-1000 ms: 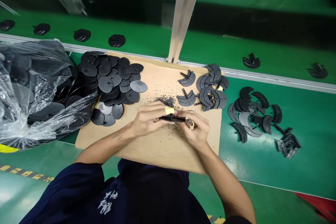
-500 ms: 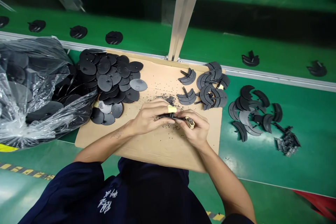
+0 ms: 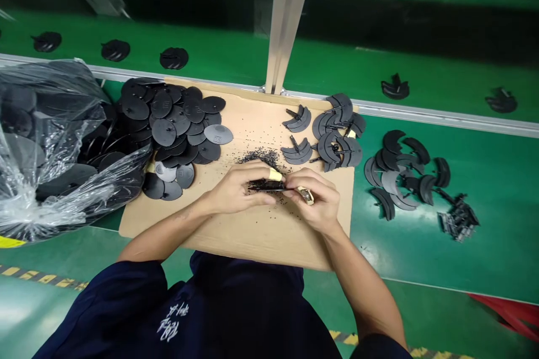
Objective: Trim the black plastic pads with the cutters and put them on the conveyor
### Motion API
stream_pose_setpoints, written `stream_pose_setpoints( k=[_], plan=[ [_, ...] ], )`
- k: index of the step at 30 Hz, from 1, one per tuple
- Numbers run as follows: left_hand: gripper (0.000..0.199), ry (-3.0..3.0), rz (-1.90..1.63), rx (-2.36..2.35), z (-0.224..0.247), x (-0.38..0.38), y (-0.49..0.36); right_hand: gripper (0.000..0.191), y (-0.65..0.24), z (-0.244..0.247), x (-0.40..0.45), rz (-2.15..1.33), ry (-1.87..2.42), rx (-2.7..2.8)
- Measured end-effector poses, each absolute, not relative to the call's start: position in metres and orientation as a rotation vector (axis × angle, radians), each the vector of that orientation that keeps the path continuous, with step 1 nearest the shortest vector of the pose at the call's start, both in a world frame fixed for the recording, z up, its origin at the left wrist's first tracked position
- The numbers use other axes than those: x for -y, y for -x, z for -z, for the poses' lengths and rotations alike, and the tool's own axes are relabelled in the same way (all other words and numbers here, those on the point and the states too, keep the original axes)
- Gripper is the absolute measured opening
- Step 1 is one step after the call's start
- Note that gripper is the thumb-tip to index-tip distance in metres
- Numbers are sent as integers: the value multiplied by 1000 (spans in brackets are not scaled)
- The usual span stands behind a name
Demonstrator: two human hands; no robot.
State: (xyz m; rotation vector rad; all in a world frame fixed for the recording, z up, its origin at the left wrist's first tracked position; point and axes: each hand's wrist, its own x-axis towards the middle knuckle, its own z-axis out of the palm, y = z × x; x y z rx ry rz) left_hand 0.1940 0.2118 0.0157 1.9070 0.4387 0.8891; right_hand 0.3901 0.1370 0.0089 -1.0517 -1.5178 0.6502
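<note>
Both hands meet over a sheet of cardboard (image 3: pixel 236 241). My left hand (image 3: pixel 236 186), with yellow tape on a fingertip, is closed round a thin black part (image 3: pixel 269 185). My right hand (image 3: pixel 318 199) pinches the right end of that part, its fingers also near a small pale, taped piece (image 3: pixel 306 195) whose nature I cannot make out. Just beyond the fingers lies a pile of tiny black bits (image 3: pixel 263 155). Black oval discs (image 3: pixel 164 132) are heaped on the left, and curved black parts (image 3: pixel 297 151) lie on the right of the cardboard.
A clear plastic bag (image 3: pixel 50 179) of black discs stands at the left. More curved pieces (image 3: pixel 393 182) and a cluster of small dark parts (image 3: pixel 458 219) lie on the green table at right. A metal post (image 3: pixel 288 22) rises behind the cardboard, beside a green surface carrying assembled parts (image 3: pixel 174 58).
The left thumb has moved slightly away from the black part, and more of the part shows. The whole view has shifted a little. Both hands stay at the same place over the cardboard.
</note>
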Motion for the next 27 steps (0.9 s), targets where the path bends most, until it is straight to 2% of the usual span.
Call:
stream_pose_setpoints(
  k=[2,6,10,14,17,22,27],
  plan=[
    [44,-1745,-772,-422,-15,-215,-193,1,-390,-8,-136,-682,1046,1534],
    [32,-1424,-582,-447,-11,-217,-191,12,-387,-7,-134,-761,1008,1562],
    [37,-1320,-442,-454,-9,-217,-191,9,-383,-6,-132,-773,945,1588],
    [46,-1407,-557,-528,-9,-217,-193,3,-384,-6,-132,-598,1072,1576],
    [53,-1545,-675,-510,-11,-214,-194,8,-388,-7,-133,-457,1131,1585],
    [22,-1920,-889,-639,-9,-213,-193,18,-400,-8,-137,-457,1169,1680],
    [20,-2086,-962,-551,-5,-219,-189,25,-411,3,-142,-218,1373,1902]
  ],
)
